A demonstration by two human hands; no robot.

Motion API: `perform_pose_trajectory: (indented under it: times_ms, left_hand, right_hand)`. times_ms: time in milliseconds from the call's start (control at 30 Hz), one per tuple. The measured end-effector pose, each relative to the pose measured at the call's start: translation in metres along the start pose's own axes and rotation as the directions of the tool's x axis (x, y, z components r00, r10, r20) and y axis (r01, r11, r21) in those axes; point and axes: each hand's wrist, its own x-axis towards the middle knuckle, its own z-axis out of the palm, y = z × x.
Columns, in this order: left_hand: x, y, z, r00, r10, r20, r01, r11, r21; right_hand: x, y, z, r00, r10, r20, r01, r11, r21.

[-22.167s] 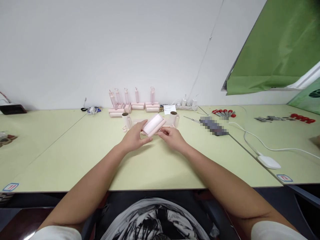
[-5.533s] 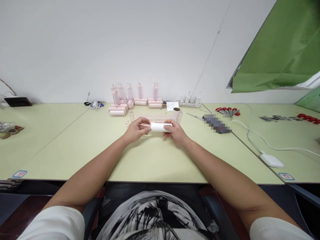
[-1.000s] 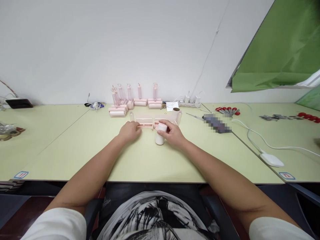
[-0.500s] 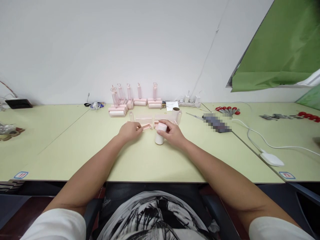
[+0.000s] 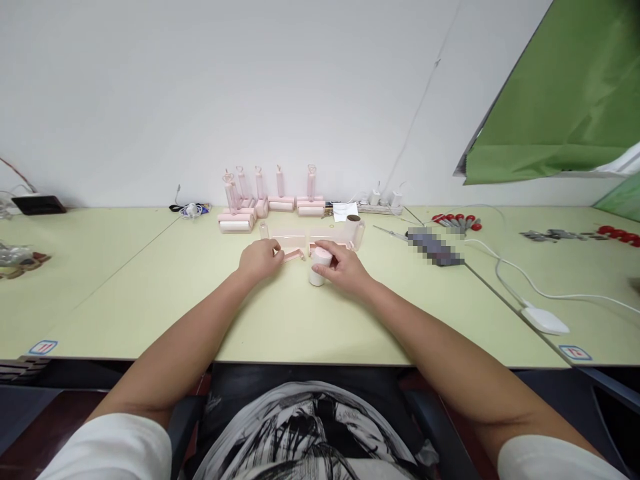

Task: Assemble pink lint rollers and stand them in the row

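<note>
My right hand [image 5: 346,265] is closed around a white sticky lint roll [image 5: 317,275], thumb on the near side and fingers over the far side. A pink cap shows at the roll's top, and the roll stands almost upright on or just over the table. To the left, my left hand [image 5: 260,260] has its fingers curled on a pink plastic roller bracket [image 5: 293,255], whose right end sticks out beyond the fingertips. Behind both hands lie clear pink covers [image 5: 287,239]. Another pink piece [image 5: 347,245] is partly hidden by my right hand.
Several assembled pink lint rollers [image 5: 236,223] stand along the wall with handles upright. A roll with a brown core [image 5: 353,220] is behind my right hand. Rightward are a blurred grey object [image 5: 434,247], red-ended tools [image 5: 457,221] and a white cable with a flat adapter [image 5: 545,319].
The lint roll has shifted slightly left in my right hand. My left hand still holds the bracket in nearly the same place.
</note>
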Motion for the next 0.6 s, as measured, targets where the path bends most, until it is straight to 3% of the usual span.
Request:
perform_pose_trajectory:
  times_ms: [133, 267, 600]
  left_hand:
    - [0.0005, 0.0005, -0.0003, 0.999, -0.041, 0.02, 0.041, 0.999, 0.01]
    - [0.0015, -0.0012, 0.0007, 0.997, -0.053, -0.049, 0.054, 0.998, 0.019]
    - [0.0008, 0.0009, 0.0074, 0.999, 0.023, -0.034, -0.022, 0.999, 0.044]
  right_hand:
    - [-0.0009, -0.0011, -0.0006, 0.996, 0.025, 0.088, -0.022, 0.999, -0.033]
    - [-0.003, -0.0031, -0.0005, 0.983, 0.102, 0.151, -0.093, 0.993, -0.07]
    - [-0.004, -0.0025, 0.0079, 0.981, 0.087, 0.175, -0.085, 0.996, -0.021]
